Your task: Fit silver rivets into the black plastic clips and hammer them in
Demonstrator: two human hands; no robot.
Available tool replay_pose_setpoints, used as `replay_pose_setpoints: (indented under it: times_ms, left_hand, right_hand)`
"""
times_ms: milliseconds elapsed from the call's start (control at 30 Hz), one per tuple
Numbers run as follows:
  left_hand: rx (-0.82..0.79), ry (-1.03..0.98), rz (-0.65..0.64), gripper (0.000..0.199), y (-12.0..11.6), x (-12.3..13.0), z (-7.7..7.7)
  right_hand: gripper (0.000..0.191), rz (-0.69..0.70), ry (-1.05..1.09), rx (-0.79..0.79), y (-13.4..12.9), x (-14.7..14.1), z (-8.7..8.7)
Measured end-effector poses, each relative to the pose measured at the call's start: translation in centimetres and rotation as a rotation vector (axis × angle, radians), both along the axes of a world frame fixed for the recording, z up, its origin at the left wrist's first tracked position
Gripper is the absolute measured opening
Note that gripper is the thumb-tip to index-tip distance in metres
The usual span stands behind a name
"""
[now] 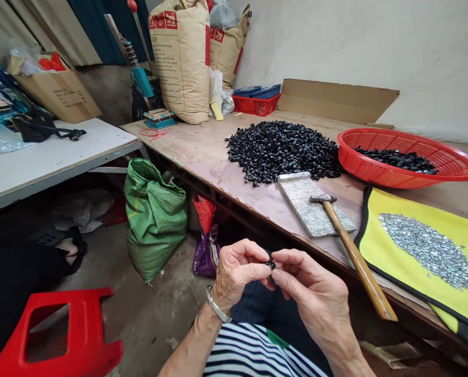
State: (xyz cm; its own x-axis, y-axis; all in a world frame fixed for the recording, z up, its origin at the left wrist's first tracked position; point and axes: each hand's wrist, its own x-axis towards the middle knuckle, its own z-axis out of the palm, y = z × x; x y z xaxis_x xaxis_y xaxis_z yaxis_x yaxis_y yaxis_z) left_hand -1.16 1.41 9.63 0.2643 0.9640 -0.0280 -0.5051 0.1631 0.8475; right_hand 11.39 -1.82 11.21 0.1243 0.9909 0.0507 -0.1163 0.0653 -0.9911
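My left hand (237, 272) and my right hand (312, 296) meet above my lap, their fingertips pinching a small black plastic piece (270, 265) from both sides. Its exact shape is mostly hidden by my fingers. Beyond them on the wooden workbench (234, 157) lies a heap of similar black pieces (281, 152). A wooden-handled hammer (355, 251) rests across a speckled stone slab (312, 204), close to my right hand. On a yellow mat (418, 246) to the right lies a spread of tiny silver metal pieces (428, 251). A metal bangle (218, 306) circles my left wrist.
A red plastic basket (409, 159) holding more black pieces sits at the bench's right. A red stool (64, 335) and a green sack (155, 220) stand on the concrete floor to my left. Large paper sacks (182, 63) lean at the bench's far end.
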Motion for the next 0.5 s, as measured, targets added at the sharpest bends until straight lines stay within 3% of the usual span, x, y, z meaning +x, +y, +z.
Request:
replay_pose_setpoints:
  times_ms: [200,300,500]
  left_hand:
    - [0.032,0.093,0.046,0.007,-0.4,-0.2,0.2]
    - [0.007,0.144,0.124,0.006,-0.5,-0.1,0.5]
    - [-0.190,0.010,-0.003,0.019,0.4,0.6,-0.7]
  right_hand:
    - [0.018,0.036,0.009,-0.042,-0.2,-0.1,0.5]
    - [0.013,0.056,-0.119,-0.005,-0.3,-0.4,0.5]
    - [0.008,-0.033,-0.300,0.031,0.9,-0.3,-0.8]
